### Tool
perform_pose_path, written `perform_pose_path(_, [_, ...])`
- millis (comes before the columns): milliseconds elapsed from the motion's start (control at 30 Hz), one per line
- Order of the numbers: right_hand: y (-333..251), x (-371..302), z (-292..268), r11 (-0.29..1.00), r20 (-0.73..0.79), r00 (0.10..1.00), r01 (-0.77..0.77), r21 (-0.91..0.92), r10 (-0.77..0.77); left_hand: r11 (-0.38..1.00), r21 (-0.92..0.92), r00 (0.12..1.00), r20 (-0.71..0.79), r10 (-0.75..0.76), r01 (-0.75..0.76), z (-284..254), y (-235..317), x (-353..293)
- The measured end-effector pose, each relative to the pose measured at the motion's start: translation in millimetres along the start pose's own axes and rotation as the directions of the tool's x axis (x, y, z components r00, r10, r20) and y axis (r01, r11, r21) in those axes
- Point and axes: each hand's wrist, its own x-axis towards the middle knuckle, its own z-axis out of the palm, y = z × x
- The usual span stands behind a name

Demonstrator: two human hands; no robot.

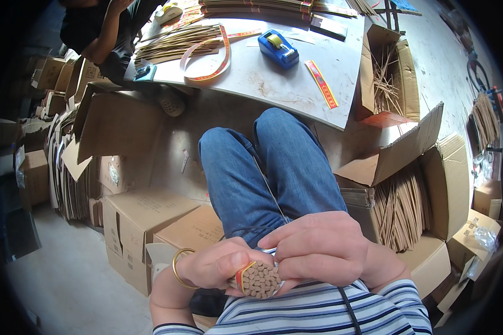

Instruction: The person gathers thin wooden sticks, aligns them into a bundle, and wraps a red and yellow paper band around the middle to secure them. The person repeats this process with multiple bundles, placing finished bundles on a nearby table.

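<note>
In my lap, my left hand (221,262) is closed round a bundle of incense sticks (261,281), its round brown ends facing up at me. A red and yellow paper band (240,279) goes round the bundle beside my left thumb. My right hand (321,248) is curled against the bundle's right side, fingers bent and pressed together. Whatever its thumb and forefinger pinch is mostly hidden behind the fingers. Beyond my knees, a blue tape dispenser (278,49) and a loose red and yellow paper strip (321,84) lie on the white table (251,92).
Loose incense sticks (179,44) and a looped paper strip (208,70) lie on the table's left. Open cartons of sticks stand at right, one nearer (455,184), one farther (411,78). Closed cartons (134,223) sit at my left. Another person's arm (103,39) is at far left.
</note>
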Motion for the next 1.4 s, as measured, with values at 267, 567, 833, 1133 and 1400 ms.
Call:
perform_pose_path(267, [5,-5,0,1.0,-0.011,1.0,0.021,-0.011,-0.021,0.998,-0.037,0.993,0.107,0.054,-0.05,-1,-6,4])
perform_pose_path(567, [12,-9,7,0.973,-0.173,0.982,0.032,-0.229,-0.073,0.949,-0.3,0.971,0.236,-0.026,0.099,2,-13,10])
perform_pose_path(833, [11,-10,-26,0.947,0.093,0.955,-0.294,0.132,0.283,0.966,0.193,0.978,-0.086,0.19,-0.171,3,13,19])
perform_pose_path(1133, [-26,-1,-17,0.823,0.1,0.821,-0.567,0.035,0.561,0.549,0.835,0.734,-0.399,0.55,0.042,14,4,23])
perform_pose_path(1400, [-23,-2,-16,0.869,0.129,0.865,-0.493,0.037,0.485,0.415,0.901,0.732,-0.368,0.574,0.127,21,8,20])
